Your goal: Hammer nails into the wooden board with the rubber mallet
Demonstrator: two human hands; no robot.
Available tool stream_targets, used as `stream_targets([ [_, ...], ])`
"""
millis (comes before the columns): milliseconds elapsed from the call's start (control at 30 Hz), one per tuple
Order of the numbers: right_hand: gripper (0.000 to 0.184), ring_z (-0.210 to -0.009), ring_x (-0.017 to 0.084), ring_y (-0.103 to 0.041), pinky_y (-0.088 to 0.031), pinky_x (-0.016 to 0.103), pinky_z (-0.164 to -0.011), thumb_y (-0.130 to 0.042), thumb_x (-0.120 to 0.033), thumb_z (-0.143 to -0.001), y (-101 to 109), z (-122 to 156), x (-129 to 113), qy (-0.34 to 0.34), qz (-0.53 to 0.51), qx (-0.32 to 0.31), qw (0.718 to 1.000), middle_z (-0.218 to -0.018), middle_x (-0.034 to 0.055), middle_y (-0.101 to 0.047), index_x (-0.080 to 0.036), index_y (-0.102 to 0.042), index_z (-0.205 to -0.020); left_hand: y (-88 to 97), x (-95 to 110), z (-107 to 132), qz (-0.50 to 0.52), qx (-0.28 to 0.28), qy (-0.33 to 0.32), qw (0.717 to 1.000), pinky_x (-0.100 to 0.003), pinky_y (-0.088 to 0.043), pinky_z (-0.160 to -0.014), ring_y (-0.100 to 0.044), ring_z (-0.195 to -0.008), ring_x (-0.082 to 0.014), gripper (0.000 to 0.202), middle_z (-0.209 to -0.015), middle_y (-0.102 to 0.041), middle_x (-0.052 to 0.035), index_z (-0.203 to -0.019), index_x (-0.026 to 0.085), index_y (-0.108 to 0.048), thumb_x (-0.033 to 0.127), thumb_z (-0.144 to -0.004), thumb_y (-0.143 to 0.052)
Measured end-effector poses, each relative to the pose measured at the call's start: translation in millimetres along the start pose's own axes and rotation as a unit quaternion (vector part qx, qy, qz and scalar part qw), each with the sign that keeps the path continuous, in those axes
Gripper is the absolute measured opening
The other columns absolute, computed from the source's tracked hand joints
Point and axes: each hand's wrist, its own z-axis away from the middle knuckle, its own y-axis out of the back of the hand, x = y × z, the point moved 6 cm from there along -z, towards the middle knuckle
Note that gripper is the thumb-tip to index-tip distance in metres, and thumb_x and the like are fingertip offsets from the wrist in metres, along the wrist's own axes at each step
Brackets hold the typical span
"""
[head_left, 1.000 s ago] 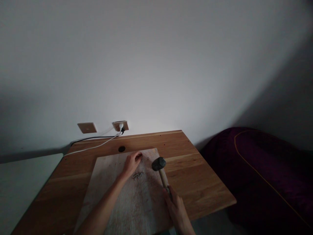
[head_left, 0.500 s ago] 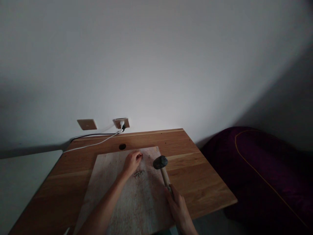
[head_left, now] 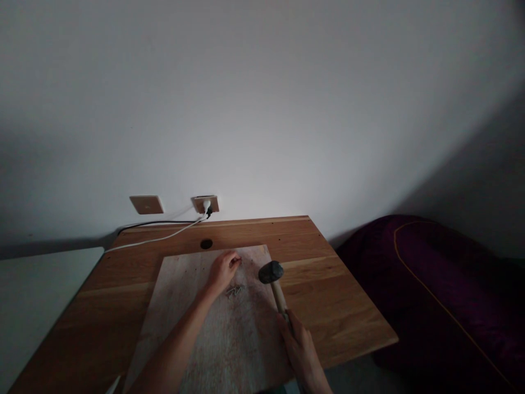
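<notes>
My left hand [head_left: 222,270] rests on a pale plywood board [head_left: 192,323] near its far edge, fingers pinched together on something too small to name, likely a nail. A small heap of nails [head_left: 234,290] lies just beside that hand. My right hand [head_left: 298,345] grips the wooden handle of a hammer [head_left: 273,282]. Its dark head hovers a little to the right of the left hand's fingertips, over the board's right edge.
The board lies on a wooden desk [head_left: 340,306] with a cable hole [head_left: 206,243]. A white cable [head_left: 156,239] runs to a wall socket [head_left: 206,204]. A dark purple beanbag [head_left: 443,295] sits to the right; a white surface [head_left: 36,290] to the left.
The view has shifted slightly. The hammer head has edged a little to the right. The left hand keeps its pinch in the same spot on the board.
</notes>
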Motion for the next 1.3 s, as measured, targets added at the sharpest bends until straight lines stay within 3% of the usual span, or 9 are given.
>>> stream_targets([
  [200,0.094,-0.088,0.030,-0.076,-0.056,0.032,-0.078,-0.039,-0.095,-0.079,0,0,-3,0.010,0.008,-0.008,1.000,-0.093,0.0161,-0.080,-0.014,-0.076,-0.109,-1.3,3,1,-0.046,-0.007,-0.018,0.999,-0.028,-0.046,-0.078,-0.064,-0.082,-0.0186,0.015,-0.084,-0.068,-0.0032,-0.080,0.021,-0.066,0.008,-0.087,-0.063],
  [500,0.101,-0.100,0.034,-0.076,-0.056,0.033,-0.083,-0.036,-0.098,-0.076,0,-2,-2,0.009,0.027,-0.009,1.000,-0.102,0.0203,-0.079,-0.011,-0.076,-0.109,-5.4,6,6,-0.124,-0.010,-0.040,0.991,-0.029,-0.046,-0.081,-0.064,-0.088,-0.0198,0.017,-0.088,-0.068,-0.0032,-0.084,0.021,-0.067,0.005,-0.087,-0.063],
  [667,0.100,-0.103,0.034,-0.075,-0.056,0.033,-0.085,-0.037,-0.099,-0.075,1,-2,2,0.010,0.027,0.015,0.999,-0.107,0.0202,-0.079,-0.014,-0.077,-0.108,-5.2,6,5,-0.091,-0.004,-0.034,0.995,-0.028,-0.047,-0.080,-0.065,-0.087,-0.0194,0.013,-0.088,-0.069,-0.0027,-0.084,0.022,-0.067,0.009,-0.087,-0.065],
  [867,0.103,-0.088,0.031,-0.076,-0.057,0.032,-0.076,-0.035,-0.098,-0.076,-2,-1,3,-0.003,0.027,-0.014,1.000,-0.089,0.0162,-0.080,-0.012,-0.075,-0.115,-4.4,2,2,-0.007,0.000,0.006,1.000,-0.027,-0.048,-0.077,-0.068,-0.081,-0.0178,0.006,-0.085,-0.071,-0.0020,-0.089,0.021,-0.068,0.015,-0.090,-0.066],
  [1067,0.113,-0.104,0.035,-0.075,-0.056,0.034,-0.086,-0.031,-0.102,-0.072,-2,-3,4,-0.022,0.050,-0.020,0.998,-0.109,0.0222,-0.078,-0.009,-0.072,-0.121,-4.1,-3,1,0.005,0.010,0.011,1.000,-0.027,-0.046,-0.074,-0.065,-0.078,-0.0173,0.010,-0.081,-0.069,-0.0014,-0.080,0.020,-0.064,0.016,-0.088,-0.069],
  [1300,0.101,-0.103,0.034,-0.075,-0.056,0.034,-0.087,-0.035,-0.098,-0.076,-2,-3,4,-0.001,0.043,-0.012,0.999,-0.108,0.0195,-0.079,-0.013,-0.075,-0.115,-5.3,-5,2,-0.013,-0.015,0.001,1.000,-0.027,-0.048,-0.076,-0.065,-0.080,-0.0175,0.011,-0.083,-0.069,-0.0029,-0.081,0.019,-0.067,0.009,-0.085,-0.064],
])
